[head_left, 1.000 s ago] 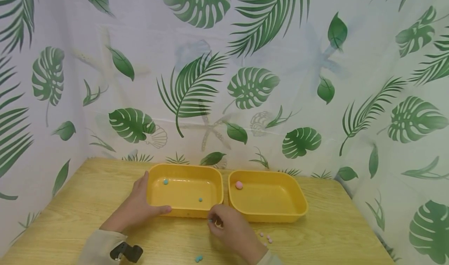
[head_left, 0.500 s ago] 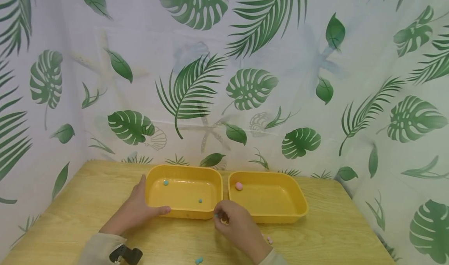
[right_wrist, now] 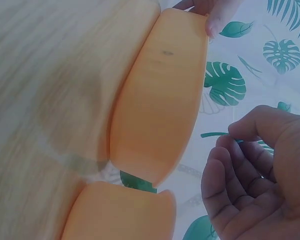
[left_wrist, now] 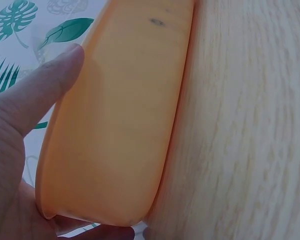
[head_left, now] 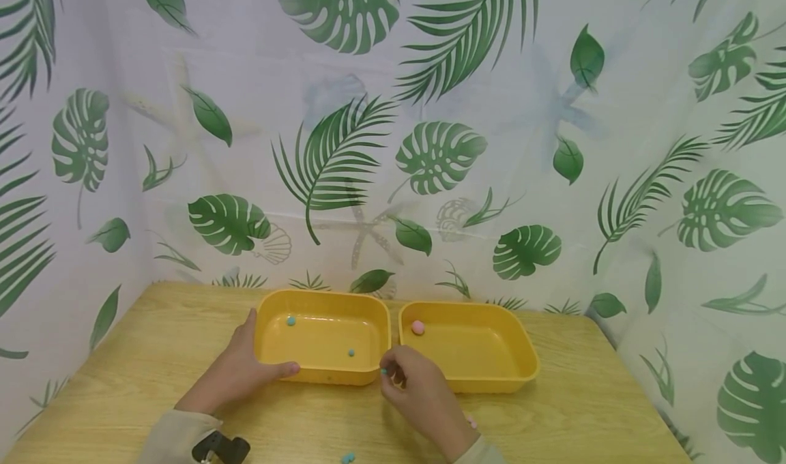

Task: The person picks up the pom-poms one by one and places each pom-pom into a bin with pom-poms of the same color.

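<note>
My left hand (head_left: 239,367) grips the front left corner of the left yellow tray (head_left: 325,377), thumb at the front rim and fingers along its left end. In the left wrist view the thumb (left_wrist: 60,70) lies against the rim. Two blue-green balls, one larger (head_left: 291,321) and one smaller (head_left: 351,353), lie apart inside that tray. My right hand (head_left: 419,392) pinches a small blue-green ball (head_left: 383,371) between thumb and index finger, just in front of the gap between the trays. In the right wrist view its other fingers are loosely curled.
Beside it stands a second yellow tray (head_left: 491,385) with a pink ball (head_left: 417,327) at its left back. Blue-green bits (head_left: 348,458) lie near the table's front edge. Small pink bits (head_left: 471,422) show beside the right wrist, partly hidden. A leaf-patterned cloth (head_left: 368,143) hangs behind.
My right hand has moved a little right and away from me, carrying the pinched ball, and now hides some of the pink bits. The left hand keeps its hold on the tray.
</note>
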`<action>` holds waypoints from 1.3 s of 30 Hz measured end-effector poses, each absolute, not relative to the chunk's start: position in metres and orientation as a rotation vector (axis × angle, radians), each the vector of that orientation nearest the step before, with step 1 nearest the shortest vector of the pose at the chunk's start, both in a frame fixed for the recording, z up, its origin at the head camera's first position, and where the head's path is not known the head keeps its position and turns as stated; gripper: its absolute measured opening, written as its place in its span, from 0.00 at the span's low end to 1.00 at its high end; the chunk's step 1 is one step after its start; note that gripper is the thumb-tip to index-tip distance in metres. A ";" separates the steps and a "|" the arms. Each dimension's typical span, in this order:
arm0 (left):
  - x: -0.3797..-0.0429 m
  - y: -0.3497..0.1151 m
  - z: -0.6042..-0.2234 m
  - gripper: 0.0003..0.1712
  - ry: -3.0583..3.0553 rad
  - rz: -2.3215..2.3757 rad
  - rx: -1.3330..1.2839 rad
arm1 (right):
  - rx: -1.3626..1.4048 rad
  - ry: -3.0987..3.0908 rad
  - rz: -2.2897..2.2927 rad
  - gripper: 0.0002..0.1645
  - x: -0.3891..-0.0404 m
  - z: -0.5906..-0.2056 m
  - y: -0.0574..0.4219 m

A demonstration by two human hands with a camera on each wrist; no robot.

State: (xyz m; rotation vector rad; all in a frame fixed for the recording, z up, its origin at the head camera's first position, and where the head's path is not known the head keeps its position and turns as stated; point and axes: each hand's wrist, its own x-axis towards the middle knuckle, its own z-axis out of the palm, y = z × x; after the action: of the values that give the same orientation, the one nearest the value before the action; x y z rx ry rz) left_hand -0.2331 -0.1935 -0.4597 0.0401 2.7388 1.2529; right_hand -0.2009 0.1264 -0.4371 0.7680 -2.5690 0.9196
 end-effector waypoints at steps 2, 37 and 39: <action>-0.233 -0.194 -0.460 0.85 2.739 1.254 0.035 | 0.761 -2.569 0.921 0.09 -0.201 -0.437 0.127; -0.234 -0.194 -0.464 0.85 2.731 1.266 0.048 | 0.700 -2.516 0.842 0.12 -0.206 -0.437 0.132; -0.234 -0.195 -0.464 0.85 2.733 1.269 0.052 | 0.695 -2.520 0.833 0.12 -0.206 -0.437 0.132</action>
State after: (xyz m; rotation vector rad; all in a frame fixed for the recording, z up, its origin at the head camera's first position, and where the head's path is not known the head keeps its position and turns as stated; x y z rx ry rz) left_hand -0.2342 -0.1946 -0.4638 0.0521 2.7329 1.2686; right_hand -0.2065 0.1323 -0.4369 0.6950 -2.5195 0.8330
